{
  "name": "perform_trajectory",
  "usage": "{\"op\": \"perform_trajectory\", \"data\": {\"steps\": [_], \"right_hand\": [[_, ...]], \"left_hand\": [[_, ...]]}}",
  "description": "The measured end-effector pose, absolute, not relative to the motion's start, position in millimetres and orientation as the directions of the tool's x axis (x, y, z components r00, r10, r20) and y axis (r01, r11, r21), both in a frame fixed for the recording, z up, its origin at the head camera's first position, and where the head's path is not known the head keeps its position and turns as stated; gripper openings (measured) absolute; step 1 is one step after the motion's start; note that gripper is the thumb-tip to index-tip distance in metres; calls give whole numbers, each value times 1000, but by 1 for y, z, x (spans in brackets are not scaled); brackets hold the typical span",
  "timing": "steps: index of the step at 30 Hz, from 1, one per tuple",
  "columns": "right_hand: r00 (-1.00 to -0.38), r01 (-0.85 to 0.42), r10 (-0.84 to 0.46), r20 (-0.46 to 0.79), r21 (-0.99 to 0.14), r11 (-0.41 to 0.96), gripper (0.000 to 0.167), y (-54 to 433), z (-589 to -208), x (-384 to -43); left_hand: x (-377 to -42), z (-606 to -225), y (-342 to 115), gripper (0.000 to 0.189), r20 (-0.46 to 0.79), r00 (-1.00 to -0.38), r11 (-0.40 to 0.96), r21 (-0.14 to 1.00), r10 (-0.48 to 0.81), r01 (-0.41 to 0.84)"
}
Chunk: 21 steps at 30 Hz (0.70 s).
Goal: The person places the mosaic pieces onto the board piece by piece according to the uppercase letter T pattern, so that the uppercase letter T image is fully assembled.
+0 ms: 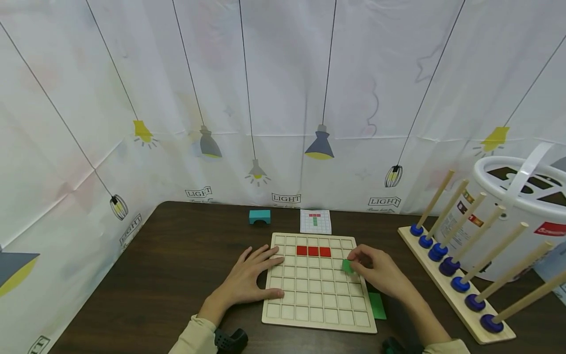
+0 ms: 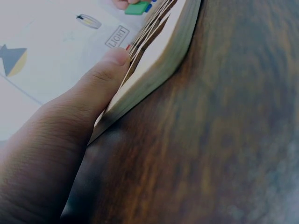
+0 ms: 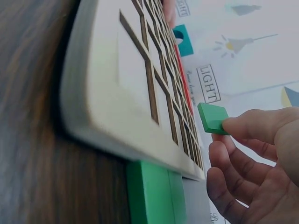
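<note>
The right hand (image 1: 373,273) pinches a small square green tile (image 1: 347,266) between thumb and fingers, a narrow grip, holding it above the right side of a pale wooden grid board (image 1: 316,300) on the dark brown wood-grain worktop (image 1: 177,275). The left hand (image 1: 249,275) rests on the board's left edge, fingers spread wide and thumb pressing the rim; it pinches nothing.

Three square red tiles (image 1: 313,251) sit side by side in the second row from the far edge. Beyond that edge lies a white printed card (image 1: 316,222) with a red bar and a green stem below its middle. Judged against the card, the red row looks done, while the green stem is all left: no green tile is set in the grid. More flat green pieces (image 1: 378,306) lie at the board's near right edge; their number is hard to tell. A teal arch-shaped block (image 1: 259,217) stands at the far left, apart from the board.
</note>
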State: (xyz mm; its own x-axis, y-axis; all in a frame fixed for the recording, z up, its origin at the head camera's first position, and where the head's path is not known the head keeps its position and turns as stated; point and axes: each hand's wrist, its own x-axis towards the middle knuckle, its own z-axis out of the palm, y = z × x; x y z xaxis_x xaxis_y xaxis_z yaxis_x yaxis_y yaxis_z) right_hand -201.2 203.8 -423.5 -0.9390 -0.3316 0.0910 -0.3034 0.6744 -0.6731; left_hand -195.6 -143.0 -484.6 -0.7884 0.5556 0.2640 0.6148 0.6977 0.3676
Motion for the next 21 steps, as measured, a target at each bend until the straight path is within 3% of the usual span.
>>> {"op": "perform_trajectory", "data": {"steps": [21], "right_hand": [[-922,-314,-378,85,-733,604,10,171,-430,-216]], "left_hand": [[-197,-486,-145,68,266,-781,706,332,566,625]]}}
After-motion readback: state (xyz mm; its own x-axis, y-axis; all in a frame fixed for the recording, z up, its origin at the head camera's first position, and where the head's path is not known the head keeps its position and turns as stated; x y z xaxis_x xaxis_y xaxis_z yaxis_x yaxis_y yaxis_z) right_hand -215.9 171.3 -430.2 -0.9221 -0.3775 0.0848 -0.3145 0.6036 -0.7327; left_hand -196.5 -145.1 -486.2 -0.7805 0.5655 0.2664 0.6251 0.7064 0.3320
